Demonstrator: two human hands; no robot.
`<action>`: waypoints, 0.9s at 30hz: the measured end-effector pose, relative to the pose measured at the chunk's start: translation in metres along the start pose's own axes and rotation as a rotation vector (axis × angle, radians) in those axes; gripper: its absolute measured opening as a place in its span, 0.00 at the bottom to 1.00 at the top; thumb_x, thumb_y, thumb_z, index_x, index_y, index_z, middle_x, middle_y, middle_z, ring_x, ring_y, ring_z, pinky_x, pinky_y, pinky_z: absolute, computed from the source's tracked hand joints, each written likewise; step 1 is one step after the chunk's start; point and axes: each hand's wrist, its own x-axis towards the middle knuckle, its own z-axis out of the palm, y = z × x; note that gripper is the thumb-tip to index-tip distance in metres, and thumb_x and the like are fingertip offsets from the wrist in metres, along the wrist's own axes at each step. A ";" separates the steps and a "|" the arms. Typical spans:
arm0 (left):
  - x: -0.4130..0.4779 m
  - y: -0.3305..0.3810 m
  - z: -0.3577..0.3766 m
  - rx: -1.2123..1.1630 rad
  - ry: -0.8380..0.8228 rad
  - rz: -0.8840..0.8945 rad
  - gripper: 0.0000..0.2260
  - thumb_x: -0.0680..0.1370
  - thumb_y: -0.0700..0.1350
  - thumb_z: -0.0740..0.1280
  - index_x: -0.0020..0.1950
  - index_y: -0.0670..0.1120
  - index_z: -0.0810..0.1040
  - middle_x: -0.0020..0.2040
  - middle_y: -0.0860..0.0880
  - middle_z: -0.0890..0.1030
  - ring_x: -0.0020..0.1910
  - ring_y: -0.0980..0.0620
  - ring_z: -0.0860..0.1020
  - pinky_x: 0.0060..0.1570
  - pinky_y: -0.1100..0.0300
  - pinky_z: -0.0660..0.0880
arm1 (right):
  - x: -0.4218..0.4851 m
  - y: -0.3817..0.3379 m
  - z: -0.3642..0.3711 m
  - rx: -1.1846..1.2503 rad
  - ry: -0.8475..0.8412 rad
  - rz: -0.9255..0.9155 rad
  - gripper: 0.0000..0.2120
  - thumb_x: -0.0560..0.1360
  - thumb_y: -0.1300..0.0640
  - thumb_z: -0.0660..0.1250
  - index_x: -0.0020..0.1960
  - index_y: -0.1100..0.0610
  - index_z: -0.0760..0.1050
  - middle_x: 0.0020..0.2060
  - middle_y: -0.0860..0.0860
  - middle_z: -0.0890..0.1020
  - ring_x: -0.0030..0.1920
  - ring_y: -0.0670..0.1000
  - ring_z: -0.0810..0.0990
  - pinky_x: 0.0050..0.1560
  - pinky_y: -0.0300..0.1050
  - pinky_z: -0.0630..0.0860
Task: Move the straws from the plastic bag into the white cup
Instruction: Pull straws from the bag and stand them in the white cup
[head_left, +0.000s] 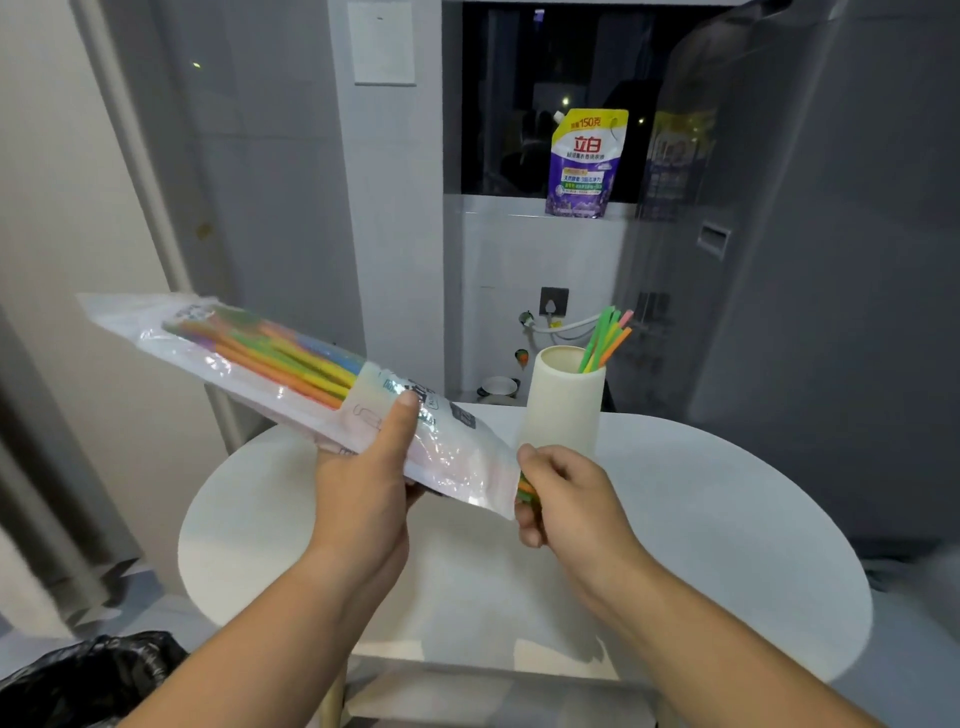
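Straws (291, 358) fill the bag (447, 457) gripped by left hand (363, 488); right hand (566, 499) pinches their ends.

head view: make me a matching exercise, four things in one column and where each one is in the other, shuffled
Things
1. plastic bag
2. white cup
3. purple pouch
4. black bag

Places
a. standing on the ledge under the dark window
b. held up by the left hand
c. low at the left, below the table's edge
d. upright on the round table, with a few straws in it

Pairs: 1-b, 2-d, 3-a, 4-c
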 end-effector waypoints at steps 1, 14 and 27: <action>0.001 -0.001 -0.002 -0.035 0.019 -0.040 0.18 0.79 0.44 0.72 0.69 0.44 0.77 0.58 0.44 0.86 0.52 0.47 0.86 0.44 0.53 0.83 | 0.000 -0.001 -0.001 0.037 0.012 -0.019 0.12 0.81 0.56 0.64 0.45 0.64 0.77 0.32 0.55 0.74 0.27 0.47 0.70 0.26 0.40 0.67; 0.011 -0.001 -0.011 -0.305 0.156 -0.306 0.12 0.80 0.42 0.71 0.64 0.46 0.77 0.55 0.45 0.86 0.49 0.48 0.86 0.40 0.46 0.86 | 0.005 -0.022 -0.027 0.109 0.039 -0.150 0.10 0.80 0.56 0.67 0.49 0.65 0.78 0.28 0.54 0.69 0.25 0.47 0.66 0.23 0.36 0.66; -0.004 -0.012 0.004 -0.390 0.078 -0.420 0.10 0.81 0.43 0.70 0.62 0.45 0.77 0.41 0.44 0.89 0.43 0.45 0.88 0.32 0.47 0.84 | 0.017 -0.012 -0.009 0.009 0.141 -0.285 0.17 0.80 0.49 0.65 0.37 0.57 0.71 0.28 0.49 0.73 0.25 0.46 0.70 0.28 0.40 0.66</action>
